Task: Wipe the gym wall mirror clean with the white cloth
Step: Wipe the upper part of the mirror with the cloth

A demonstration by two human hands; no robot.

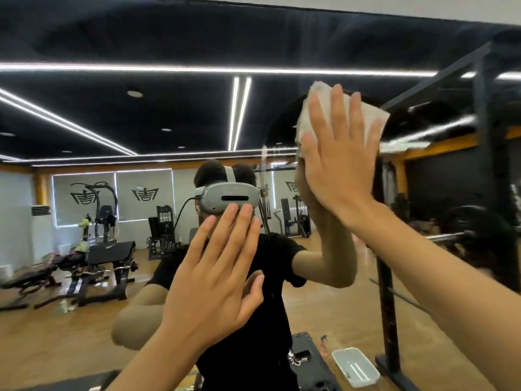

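The wall mirror (141,114) fills the view and reflects the gym and a person in a black shirt with a headset. My right hand (339,156) is raised at the upper right, fingers straight, pressing the white cloth (324,103) flat against the glass. The cloth shows above and beside my fingers. My left hand (217,266) lies lower and nearer the centre, fingers straight and together, palm flat on the mirror, holding nothing.
A black steel rack post (387,309) stands close on the right, with its crossbar overhead. A clear plastic tub (355,367) sits on the floor at the lower right beside a black mat (307,359). Weight benches and machines appear in the reflection at left.
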